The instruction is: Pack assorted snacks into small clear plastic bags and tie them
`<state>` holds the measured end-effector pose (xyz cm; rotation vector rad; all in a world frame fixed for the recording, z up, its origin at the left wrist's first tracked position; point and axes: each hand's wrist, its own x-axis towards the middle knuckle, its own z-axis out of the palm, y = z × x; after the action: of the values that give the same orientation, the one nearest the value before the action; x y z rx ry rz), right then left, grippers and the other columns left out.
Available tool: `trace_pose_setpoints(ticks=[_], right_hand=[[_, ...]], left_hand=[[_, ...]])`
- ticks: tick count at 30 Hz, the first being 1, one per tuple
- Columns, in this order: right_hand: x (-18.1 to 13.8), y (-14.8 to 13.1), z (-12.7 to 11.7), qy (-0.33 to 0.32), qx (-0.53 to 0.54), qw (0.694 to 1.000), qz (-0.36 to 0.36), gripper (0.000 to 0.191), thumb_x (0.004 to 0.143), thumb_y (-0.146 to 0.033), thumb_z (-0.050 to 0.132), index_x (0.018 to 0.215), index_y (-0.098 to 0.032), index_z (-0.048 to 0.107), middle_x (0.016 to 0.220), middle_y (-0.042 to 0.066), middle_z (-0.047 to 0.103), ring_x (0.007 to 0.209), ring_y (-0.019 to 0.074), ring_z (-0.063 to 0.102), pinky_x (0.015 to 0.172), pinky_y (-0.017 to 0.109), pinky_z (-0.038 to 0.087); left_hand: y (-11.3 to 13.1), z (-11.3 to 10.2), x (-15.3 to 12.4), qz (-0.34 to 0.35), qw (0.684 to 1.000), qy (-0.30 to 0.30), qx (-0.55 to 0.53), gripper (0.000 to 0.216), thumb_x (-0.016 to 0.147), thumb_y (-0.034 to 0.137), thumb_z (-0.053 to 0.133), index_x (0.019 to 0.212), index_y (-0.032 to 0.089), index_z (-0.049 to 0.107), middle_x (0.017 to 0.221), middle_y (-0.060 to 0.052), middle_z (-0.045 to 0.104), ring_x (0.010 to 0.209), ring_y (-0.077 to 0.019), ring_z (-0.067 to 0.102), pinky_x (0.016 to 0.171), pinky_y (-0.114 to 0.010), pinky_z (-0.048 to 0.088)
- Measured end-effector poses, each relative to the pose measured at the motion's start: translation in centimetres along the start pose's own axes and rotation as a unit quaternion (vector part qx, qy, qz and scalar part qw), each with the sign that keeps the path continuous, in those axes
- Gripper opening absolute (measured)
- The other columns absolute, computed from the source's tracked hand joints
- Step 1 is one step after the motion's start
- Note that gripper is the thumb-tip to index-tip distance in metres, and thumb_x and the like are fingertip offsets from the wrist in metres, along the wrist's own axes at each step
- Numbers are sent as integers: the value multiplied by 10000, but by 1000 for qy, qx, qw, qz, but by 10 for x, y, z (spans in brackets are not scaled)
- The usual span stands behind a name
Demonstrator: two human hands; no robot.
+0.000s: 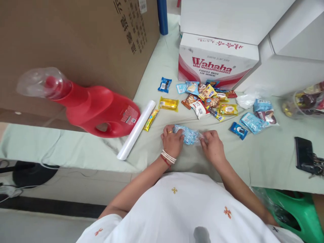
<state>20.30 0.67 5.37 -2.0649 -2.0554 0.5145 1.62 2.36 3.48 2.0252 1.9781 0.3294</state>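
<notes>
A clear plastic bag of small light-blue pieces [189, 135] lies on the cloth-covered table in front of me. My left hand [173, 139], wearing a ring and a white bead bracelet, is closed over the bag's left end. At its right end the clear plastic is pinched between the thumb and fingers of my right hand [213, 145]. What the blue pieces are I cannot make out. Beyond my hands lies a loose pile of wrapped snacks [209, 98], and a small dark-blue packet [238, 130] is just right of my right hand.
To the left a white roll [136, 130] leans beside a large red bottle [101, 109]; a yellow packet [151, 119] lies by it. A Wahaha carton [217, 62] stands behind. Light-blue packets [253, 122], a clear tub [303, 103] and a phone [303, 153] are at right.
</notes>
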Motion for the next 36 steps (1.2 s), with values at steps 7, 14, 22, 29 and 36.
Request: trace_pose_setpoints(ticks=[7, 14, 22, 29, 36], right_hand=[[38, -66, 14, -147, -34, 987, -52, 259, 1003, -190, 433, 1156, -161, 640, 1135, 125, 632, 866, 200, 627, 747, 279, 435], [26, -38, 9, -127, 361, 922, -53, 455, 1060, -514, 366, 1036, -199, 694, 961, 71, 697, 985, 211, 659, 875, 319, 517], [-19, 31, -11, -8, 578, 810, 93, 381, 850, -471, 726, 1129, -224, 653, 1009, 32, 741, 888, 188, 688, 851, 334, 554], [70, 184, -79, 359, 380, 828, 200, 253, 777, -281, 613, 1018, -204, 614, 912, 27, 640, 770, 153, 610, 779, 336, 505], [106, 229, -112, 331, 119, 913, 207, 205, 701, -170, 727, 647, -239, 541, 1014, 132, 561, 1208, 315, 409, 949, 452, 357]], left_hand=[[-5, 6, 18, -32, 999, -11, -30, 587, 882, 289, 665, 1435, 162, 515, 1330, -209, 586, 1229, -365, 551, 970, -488, 481], [-4, -18, 24, -36, 964, -57, -257, 777, 791, 350, 742, 1455, 115, 413, 945, -70, 676, 817, -235, 660, 808, -361, 533], [46, -19, -27, 221, 784, -252, -523, 761, 881, 341, 689, 1544, 232, 332, 1491, -191, 515, 1324, -292, 567, 1016, -425, 544], [-1, -5, -23, 64, 807, -223, -544, 584, 879, 386, 686, 1397, 221, 472, 1364, -172, 575, 1273, -265, 587, 984, -422, 565], [-68, -13, -53, -91, 858, -120, -492, 526, 817, 440, 741, 1248, 205, 552, 1199, -119, 641, 1134, -245, 643, 894, -376, 594]])
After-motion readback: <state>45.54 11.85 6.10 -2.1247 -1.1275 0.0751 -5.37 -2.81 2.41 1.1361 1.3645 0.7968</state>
